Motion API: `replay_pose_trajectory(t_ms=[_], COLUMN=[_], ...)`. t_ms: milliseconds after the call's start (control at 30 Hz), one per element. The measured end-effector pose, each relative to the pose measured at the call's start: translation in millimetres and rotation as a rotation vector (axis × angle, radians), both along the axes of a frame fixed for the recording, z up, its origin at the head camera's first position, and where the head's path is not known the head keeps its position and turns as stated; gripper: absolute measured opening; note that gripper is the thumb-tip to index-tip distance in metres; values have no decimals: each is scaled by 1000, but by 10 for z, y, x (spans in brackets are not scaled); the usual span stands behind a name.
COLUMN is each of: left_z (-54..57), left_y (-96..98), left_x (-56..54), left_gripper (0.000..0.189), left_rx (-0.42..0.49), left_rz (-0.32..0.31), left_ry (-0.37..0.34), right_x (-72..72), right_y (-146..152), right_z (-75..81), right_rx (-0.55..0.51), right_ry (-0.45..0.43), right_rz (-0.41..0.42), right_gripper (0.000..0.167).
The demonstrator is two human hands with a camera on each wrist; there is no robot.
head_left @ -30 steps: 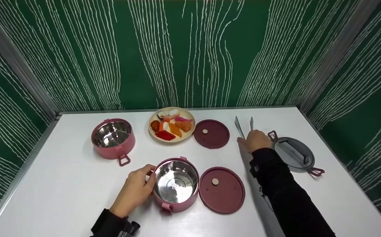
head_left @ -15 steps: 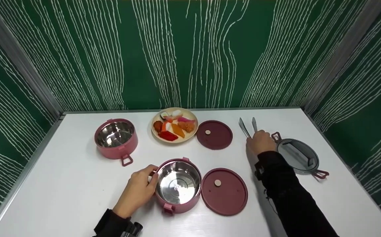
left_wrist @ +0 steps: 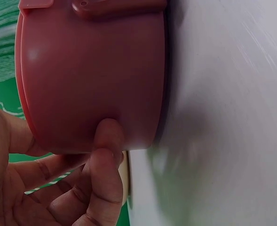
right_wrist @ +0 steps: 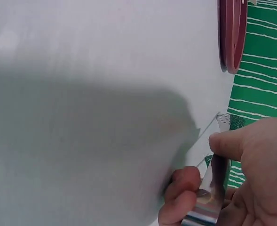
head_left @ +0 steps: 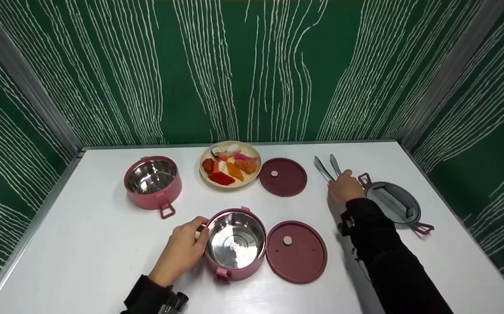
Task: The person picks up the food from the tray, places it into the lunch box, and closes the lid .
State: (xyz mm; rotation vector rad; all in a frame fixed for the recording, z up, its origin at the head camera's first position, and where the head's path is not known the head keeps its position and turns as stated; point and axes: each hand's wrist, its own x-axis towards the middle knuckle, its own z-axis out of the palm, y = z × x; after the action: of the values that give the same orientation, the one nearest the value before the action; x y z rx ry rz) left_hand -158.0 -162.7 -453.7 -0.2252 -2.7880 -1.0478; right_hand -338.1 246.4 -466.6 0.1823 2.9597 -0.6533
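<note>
My left hand [head_left: 183, 248] holds the near round pink food container [head_left: 236, 244] by its left side. In the left wrist view, curled fingers [left_wrist: 107, 141] press on the container's outer wall [left_wrist: 91, 80]. Its shiny steel inside faces up with nothing in it. On the right, my right hand [head_left: 346, 186] grips metal tongs [head_left: 324, 168], their two arms pointing away and spread apart. The right wrist view shows thumb and fingers around the tongs [right_wrist: 211, 188]. Beyond, a cream plate [head_left: 230, 185] bears several colourful food pieces [head_left: 234, 171].
Another pink container [head_left: 154, 183] with a steel inside stands at the back left. Dark red lids lie near [head_left: 296, 257] and far [head_left: 283, 179]. A clear-topped grey lid [head_left: 392, 205] with pink clasps lies right of my right hand. Green walls [head_left: 278, 74] enclose the white table [head_left: 82, 244].
The tongs' tips have come slightly closer together and now slant more to the left. My left hand keeps its hold on the container. The whole head view has shifted a little.
</note>
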Motion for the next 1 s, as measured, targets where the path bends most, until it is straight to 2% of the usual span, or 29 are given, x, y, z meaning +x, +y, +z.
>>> replay_pose_trajectory(t_ms=[167, 333, 467, 600, 1000], left_z=[7, -10, -21, -25, -21], left_y=[-14, -18, -14, -10, -5], left_x=[-8, -24, -18, -12, -18], left_gripper=[15, 16, 16, 16, 15], left_rx=[1, 4, 5, 6, -3], left_rz=[5, -6, -8, -12, -9], left_ry=[3, -13, -15, -8, -1], right_x=[4, 59, 80, 75, 74], right_y=[26, 99, 146, 183, 158], right_z=[42, 36, -21, -85, -160], right_rx=[-7, -5, 37, 80, 69], right_ry=[-21, -45, 23, 117, 256], right_rz=[64, 85, 72, 80, 108], right_gripper=[59, 81, 89, 84, 60])
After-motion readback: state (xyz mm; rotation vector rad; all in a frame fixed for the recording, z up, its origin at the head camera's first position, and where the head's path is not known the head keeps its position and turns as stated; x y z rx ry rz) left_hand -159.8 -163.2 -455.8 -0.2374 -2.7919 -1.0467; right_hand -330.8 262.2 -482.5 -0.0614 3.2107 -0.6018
